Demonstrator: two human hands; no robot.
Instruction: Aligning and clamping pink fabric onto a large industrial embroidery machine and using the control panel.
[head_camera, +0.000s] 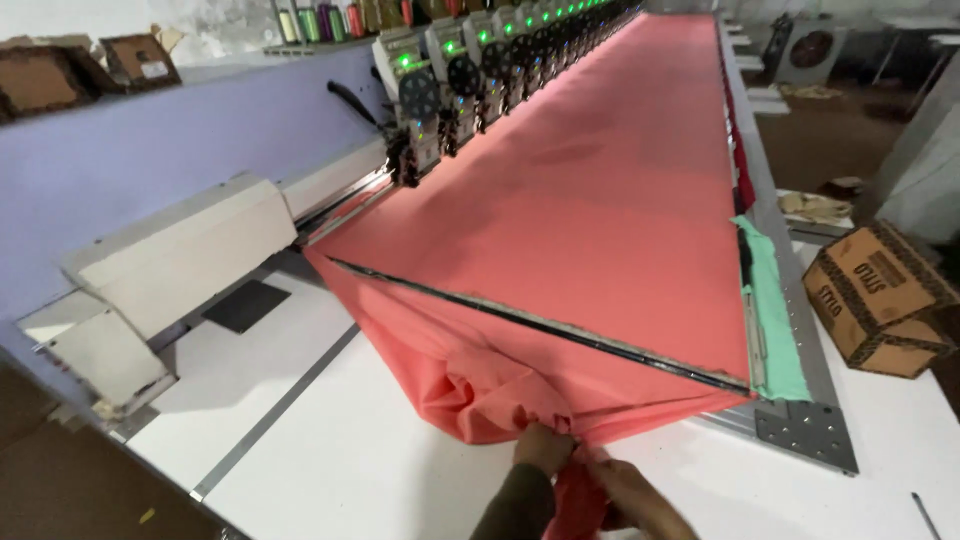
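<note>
A long coral-pink fabric (600, 190) lies stretched over the bed of a multi-head embroidery machine, reaching far back. Its near end hangs loose and bunched (470, 380) below a dark metal frame bar (560, 330). At the bottom of the head view my left hand (543, 447), in a dark sleeve, grips the gathered edge of the fabric. My right hand (628, 495) is closed on the same bunch just beside it, with a fold of fabric running down between the two hands.
A row of embroidery heads (440, 100) with green lights lines the left side. White machine table (330, 440) spreads below. A green cloth strip (775, 310) runs along the right frame rail. A cardboard box (880, 300) stands at the right, thread cones (320, 22) at the back left.
</note>
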